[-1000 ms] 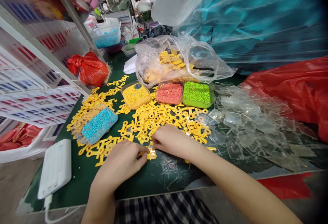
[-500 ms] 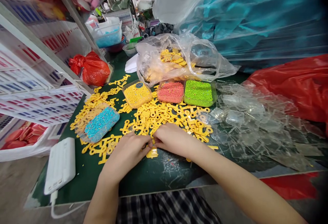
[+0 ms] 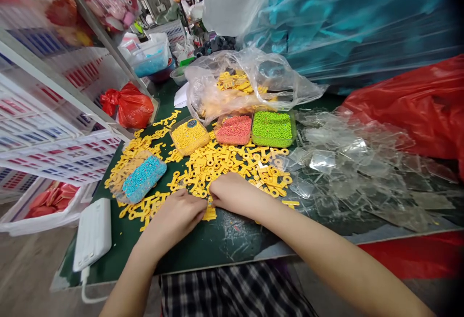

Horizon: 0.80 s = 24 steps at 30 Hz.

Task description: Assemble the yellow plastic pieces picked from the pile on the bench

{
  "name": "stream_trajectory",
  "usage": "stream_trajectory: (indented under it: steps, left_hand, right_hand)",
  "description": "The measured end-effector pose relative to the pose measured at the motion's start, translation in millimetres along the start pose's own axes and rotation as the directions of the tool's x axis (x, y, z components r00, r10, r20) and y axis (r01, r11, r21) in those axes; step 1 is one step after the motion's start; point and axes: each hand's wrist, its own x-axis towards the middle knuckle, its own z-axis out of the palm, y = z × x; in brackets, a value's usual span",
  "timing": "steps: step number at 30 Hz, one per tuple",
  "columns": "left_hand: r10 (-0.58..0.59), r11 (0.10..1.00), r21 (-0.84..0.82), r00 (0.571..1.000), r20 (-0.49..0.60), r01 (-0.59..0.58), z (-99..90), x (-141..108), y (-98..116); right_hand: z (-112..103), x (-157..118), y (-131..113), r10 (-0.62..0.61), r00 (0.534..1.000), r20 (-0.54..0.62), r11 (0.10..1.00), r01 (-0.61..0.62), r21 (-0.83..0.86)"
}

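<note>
My left hand (image 3: 183, 213) and my right hand (image 3: 230, 194) meet at the near edge of a heap of yellow plastic pieces (image 3: 213, 162). Both have their fingers curled in, and what the fingertips hold is hidden. Just below them a yellow plastic piece (image 3: 210, 213) lies partly covered by the hands. Behind the heap stand clear boxes of small beads: yellow beads (image 3: 188, 137), pink beads (image 3: 235, 131) and green beads (image 3: 273, 128). A tilted box of blue beads (image 3: 143, 178) rests on more yellow pieces to the left.
Many clear plastic squares (image 3: 344, 162) are piled on the right. A clear bag (image 3: 250, 82) of yellow pieces sits at the back. A white power bank (image 3: 93, 232) with a cable lies front left, beside a white rack with baskets (image 3: 58, 148). A red bag (image 3: 132, 107) stands back left.
The view has shifted slightly, so the table things appear a little displaced. Both hands stay close together over the same spot, with only small finger movement.
</note>
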Motion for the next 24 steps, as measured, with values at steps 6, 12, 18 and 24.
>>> stream_trajectory:
  steps: [6,12,18,24]
  left_hand:
    - [-0.099,0.994,-0.046,0.989,-0.106,0.095,1.2,-8.1,-4.3]
    - [-0.092,0.995,-0.023,0.995,0.022,0.093,-5.1,4.5,4.6]
    - [-0.126,0.992,0.021,0.989,0.072,0.125,-7.6,8.5,3.7]
    - [-0.080,0.991,0.116,0.989,0.126,0.065,-9.1,13.1,13.2]
  right_hand:
    - [-1.8,-2.6,2.3,-0.017,1.000,-0.012,1.000,0.017,0.002]
    - [-2.2,-3.2,2.7,-0.025,1.000,-0.011,1.000,0.025,0.015]
    - [-2.7,-3.9,3.7,-0.027,0.999,-0.028,0.999,0.028,0.035]
    - [0.5,-2.0,5.8,-0.049,0.996,-0.073,0.996,0.054,0.070]
